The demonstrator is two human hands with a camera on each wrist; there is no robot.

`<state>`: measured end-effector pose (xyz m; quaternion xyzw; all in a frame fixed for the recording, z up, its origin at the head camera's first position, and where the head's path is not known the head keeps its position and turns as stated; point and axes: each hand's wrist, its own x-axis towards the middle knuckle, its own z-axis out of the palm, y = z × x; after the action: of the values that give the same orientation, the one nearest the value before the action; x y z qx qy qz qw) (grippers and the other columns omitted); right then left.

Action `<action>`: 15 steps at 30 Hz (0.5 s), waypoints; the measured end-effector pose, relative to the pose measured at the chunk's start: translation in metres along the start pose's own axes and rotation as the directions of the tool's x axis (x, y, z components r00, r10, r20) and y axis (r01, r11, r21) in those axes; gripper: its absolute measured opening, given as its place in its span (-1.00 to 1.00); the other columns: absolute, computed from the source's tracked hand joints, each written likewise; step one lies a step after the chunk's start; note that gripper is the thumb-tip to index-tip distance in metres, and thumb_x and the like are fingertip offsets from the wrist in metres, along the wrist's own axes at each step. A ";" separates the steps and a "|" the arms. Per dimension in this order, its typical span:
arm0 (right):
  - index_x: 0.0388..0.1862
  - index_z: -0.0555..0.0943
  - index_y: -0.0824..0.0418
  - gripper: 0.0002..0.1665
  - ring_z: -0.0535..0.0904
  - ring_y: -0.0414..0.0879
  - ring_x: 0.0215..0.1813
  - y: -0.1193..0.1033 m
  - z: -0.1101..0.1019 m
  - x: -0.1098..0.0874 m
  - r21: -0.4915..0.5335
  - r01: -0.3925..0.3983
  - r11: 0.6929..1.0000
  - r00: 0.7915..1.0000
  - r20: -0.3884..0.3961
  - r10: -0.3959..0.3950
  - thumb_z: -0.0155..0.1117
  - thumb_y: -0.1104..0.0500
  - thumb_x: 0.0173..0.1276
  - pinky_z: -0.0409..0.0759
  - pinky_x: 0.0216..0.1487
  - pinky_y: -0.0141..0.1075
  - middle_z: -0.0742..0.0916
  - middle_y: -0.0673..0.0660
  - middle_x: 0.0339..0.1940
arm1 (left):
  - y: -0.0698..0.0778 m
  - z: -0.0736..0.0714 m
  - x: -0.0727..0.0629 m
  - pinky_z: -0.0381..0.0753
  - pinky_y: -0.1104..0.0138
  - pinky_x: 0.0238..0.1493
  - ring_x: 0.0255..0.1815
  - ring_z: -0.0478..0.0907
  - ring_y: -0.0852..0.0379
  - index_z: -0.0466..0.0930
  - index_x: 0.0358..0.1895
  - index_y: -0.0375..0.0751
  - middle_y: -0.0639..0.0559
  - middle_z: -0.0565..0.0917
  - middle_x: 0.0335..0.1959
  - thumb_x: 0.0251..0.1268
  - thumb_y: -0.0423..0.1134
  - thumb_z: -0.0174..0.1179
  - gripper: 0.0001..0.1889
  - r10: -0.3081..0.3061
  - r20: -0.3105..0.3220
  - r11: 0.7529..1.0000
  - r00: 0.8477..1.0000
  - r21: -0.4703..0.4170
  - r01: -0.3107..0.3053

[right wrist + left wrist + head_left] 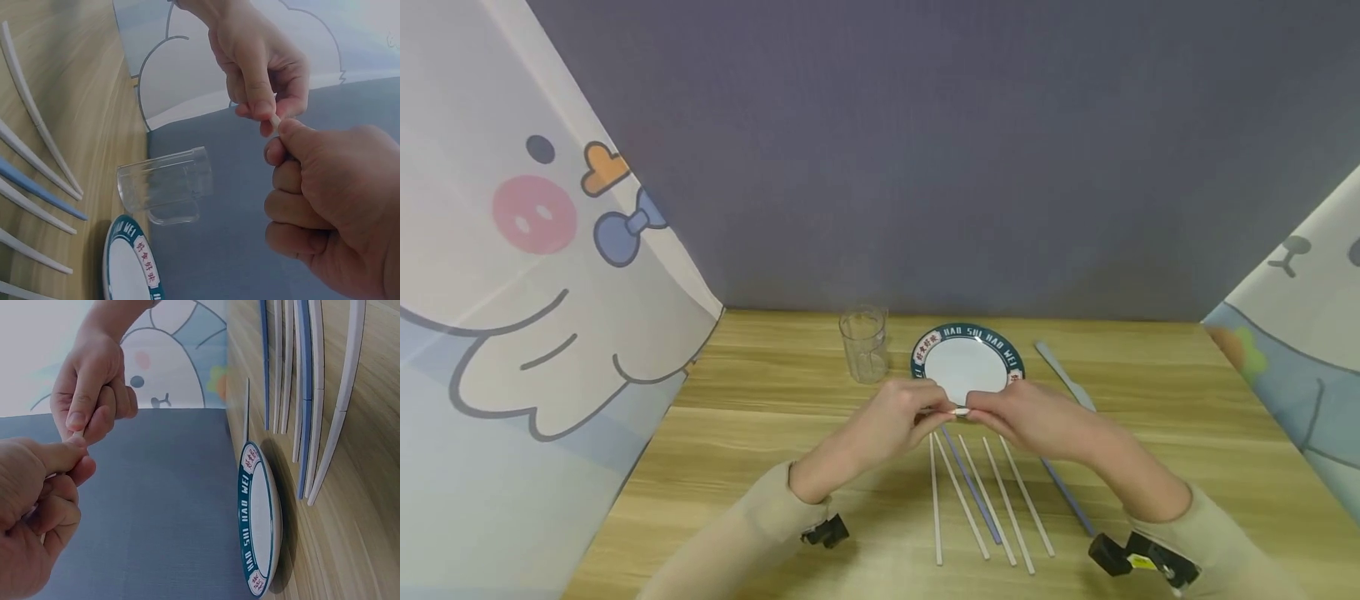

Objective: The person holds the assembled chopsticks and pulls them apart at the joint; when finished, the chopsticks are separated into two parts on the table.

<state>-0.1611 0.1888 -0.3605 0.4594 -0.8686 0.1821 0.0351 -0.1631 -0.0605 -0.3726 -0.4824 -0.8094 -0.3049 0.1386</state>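
apparently the work is unfinished: the left hand [901, 410] and right hand [1037, 419] both pinch a small white piece [961, 411] above the wood-grain counter [745, 408], while five slim white sticks [987, 501] lie there unheld. the right wrist view shows a clear handled mug [164, 182], absent from the left wrist view.

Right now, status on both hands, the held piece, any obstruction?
Left hand, right hand pinching white piece. Piece held above table. No obstruction visible at hands.
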 end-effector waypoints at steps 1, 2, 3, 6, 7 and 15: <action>-0.36 0.43 -0.04 -0.70 0.05 -0.50 -0.58 0.000 0.000 -0.001 0.010 -0.001 1.000 1.000 -0.001 0.001 0.16 0.14 0.68 0.19 -0.51 -0.53 0.20 -0.28 -0.62 | 0.000 0.001 0.000 0.58 0.64 -0.30 -0.42 0.64 0.23 0.72 -0.31 -0.23 0.00 0.78 -0.39 0.40 -0.39 0.39 -0.92 0.006 0.002 1.000 1.000 -0.007 -0.006; -0.36 0.43 -0.04 -0.70 0.05 -0.50 -0.58 0.000 0.001 -0.002 0.021 0.000 1.000 1.000 -0.004 0.000 0.17 0.16 0.67 0.18 -0.53 -0.55 0.20 -0.28 -0.62 | 0.000 0.002 0.001 0.59 0.64 -0.30 -0.42 0.65 0.22 0.72 -0.32 -0.24 0.00 0.78 -0.39 0.39 -0.40 0.39 -0.92 0.010 0.003 1.000 1.000 -0.017 -0.010; -0.36 0.43 -0.03 -0.70 0.04 -0.51 -0.58 0.000 0.001 -0.003 0.023 0.003 1.000 1.000 -0.009 -0.003 0.19 0.18 0.65 0.17 -0.54 -0.55 0.20 -0.28 -0.62 | 0.000 0.002 0.002 0.59 0.65 -0.30 -0.42 0.65 0.22 0.72 -0.32 -0.23 0.00 0.78 -0.40 0.39 -0.40 0.39 -0.91 0.014 0.004 1.000 1.000 -0.020 -0.014; -0.35 0.43 -0.03 -0.70 0.05 -0.52 -0.57 -0.002 0.001 -0.005 0.029 0.008 1.000 1.000 -0.020 -0.007 0.20 0.22 0.64 0.15 -0.55 -0.57 0.21 -0.27 -0.61 | -0.002 0.005 0.003 0.59 0.66 -0.30 -0.42 0.64 0.23 0.72 -0.33 -0.23 0.01 0.78 -0.40 0.38 -0.41 0.39 -0.91 0.023 0.002 0.999 1.000 -0.023 -0.023; -0.35 0.43 -0.02 -0.70 0.05 -0.52 -0.56 -0.002 0.001 -0.005 0.033 0.007 0.999 1.000 -0.022 -0.006 0.20 0.24 0.63 0.15 -0.54 -0.57 0.21 -0.27 -0.61 | -0.002 0.005 0.003 0.58 0.66 -0.31 -0.43 0.63 0.23 0.72 -0.33 -0.23 0.01 0.78 -0.40 0.37 -0.41 0.40 -0.91 0.024 -0.002 0.999 1.000 -0.023 -0.024; -0.33 0.44 0.00 -0.73 0.10 -0.50 -0.56 -0.008 0.009 -0.014 0.019 -0.027 0.999 1.000 0.000 0.027 0.20 0.21 0.64 0.18 -0.54 -0.58 0.25 -0.25 -0.58 | -0.003 0.017 -0.006 0.45 0.74 -0.40 -0.50 0.52 0.34 0.69 -0.35 -0.20 0.05 0.75 -0.44 0.33 -0.39 0.44 -0.89 0.045 -0.021 0.999 0.999 -0.018 -0.045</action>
<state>-0.1462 0.1923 -0.3702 0.4480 -0.8730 0.1908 0.0286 -0.1615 -0.0556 -0.3898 -0.4985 -0.7941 -0.3140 0.1493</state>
